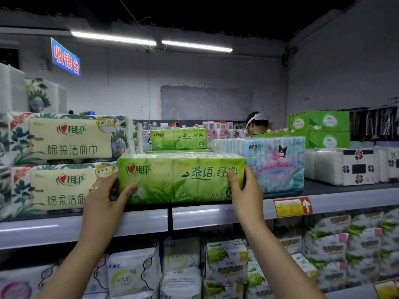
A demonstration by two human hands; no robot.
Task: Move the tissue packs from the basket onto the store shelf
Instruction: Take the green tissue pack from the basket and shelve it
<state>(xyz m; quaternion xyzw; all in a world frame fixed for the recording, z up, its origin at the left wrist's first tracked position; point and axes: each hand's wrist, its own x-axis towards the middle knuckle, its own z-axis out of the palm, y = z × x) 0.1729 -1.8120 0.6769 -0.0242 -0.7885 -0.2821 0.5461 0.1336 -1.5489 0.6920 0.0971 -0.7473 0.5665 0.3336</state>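
From the head camera, a green tissue pack sits at the front edge of the store shelf, near the middle of its length, long side facing out. Its lower edge meets the shelf's front lip, and I cannot tell whether its weight is already on the shelf. The left hand grips the pack's left end, thumb laid across the front face and the fingers hidden round the end; a ring shows on one finger. The right hand grips the right end the same way, thumb on the front. Just left of the pack stand two stacked floral packs, and on its right a pale blue cartoon-printed pack is close alongside. A second green pack stands behind it, deeper on the shelf. Toward the shelf's right end lie white packs with dark flower marks and, behind them, green boxes. A yellow and red price tag is fixed to the front lip. Under the shelf, a lower tier holds white wrapped packs.
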